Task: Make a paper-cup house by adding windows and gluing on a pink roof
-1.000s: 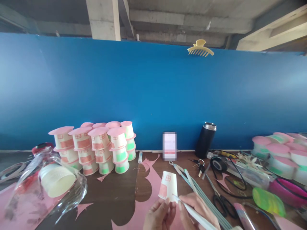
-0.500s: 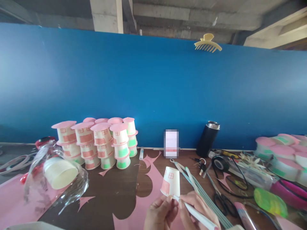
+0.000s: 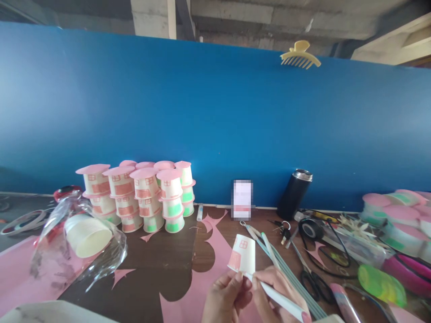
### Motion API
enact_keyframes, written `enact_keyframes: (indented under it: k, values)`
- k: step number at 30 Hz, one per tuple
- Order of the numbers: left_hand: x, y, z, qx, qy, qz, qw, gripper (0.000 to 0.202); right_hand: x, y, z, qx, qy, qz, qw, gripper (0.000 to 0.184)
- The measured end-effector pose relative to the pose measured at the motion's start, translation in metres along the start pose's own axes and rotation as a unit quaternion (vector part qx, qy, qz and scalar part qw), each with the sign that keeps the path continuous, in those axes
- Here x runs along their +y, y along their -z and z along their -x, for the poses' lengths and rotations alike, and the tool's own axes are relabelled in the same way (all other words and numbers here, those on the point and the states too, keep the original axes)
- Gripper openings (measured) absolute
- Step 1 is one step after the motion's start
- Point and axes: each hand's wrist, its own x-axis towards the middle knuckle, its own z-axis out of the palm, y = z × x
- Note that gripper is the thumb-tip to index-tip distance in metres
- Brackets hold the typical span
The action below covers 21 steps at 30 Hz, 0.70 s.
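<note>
My left hand [image 3: 224,294] grips a white paper cup [image 3: 247,255] near its rim, with the cup upside down and slightly tilted. A red window outline and a coloured-in red patch show on the cup's side. In my right hand [image 3: 278,291] is a white marker pen [image 3: 283,299], its tip end close to the cup's lower edge and my left fingers. The exact spot where the tip meets the cup is hidden. Beneath both hands lies a cut pink paper sheet [image 3: 191,296].
Stacked decorated cups with pink discs [image 3: 144,197] stand at the left, behind a plastic bag of cups [image 3: 89,235]. Rightward are a black flask [image 3: 294,193], keys [image 3: 285,232], scissors [image 3: 313,278], several pens and a pink bowl [image 3: 404,273]. A blue partition [image 3: 215,112] rises behind.
The view has shifted slightly, so the surroundings sit a little further right. The cup is tilted a bit more; both hands keep their grips.
</note>
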Motion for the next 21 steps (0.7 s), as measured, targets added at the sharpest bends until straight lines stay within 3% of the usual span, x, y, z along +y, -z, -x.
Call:
enact_keyframes:
  k: [5, 13, 21]
  values:
    - [-0.0006, -0.0017, 0.0005, -0.004, -0.001, -0.002, 1.000, 0.039, -0.0012, -0.0035, 0.0015, 0.031, -0.018, -0.008, 0.999, 0.011]
    - [0.0008, -0.0017, 0.0012, -0.013, -0.001, -0.012, 1.000, 0.041, 0.0029, 0.0027, -0.0009, -0.022, 0.010, 0.014, 1.000, 0.005]
    - [-0.0004, -0.0009, 0.0010, 0.003, -0.004, -0.009, 1.000, 0.036, -0.0006, 0.0005, 0.0005, 0.007, 0.001, 0.004, 1.000, 0.010]
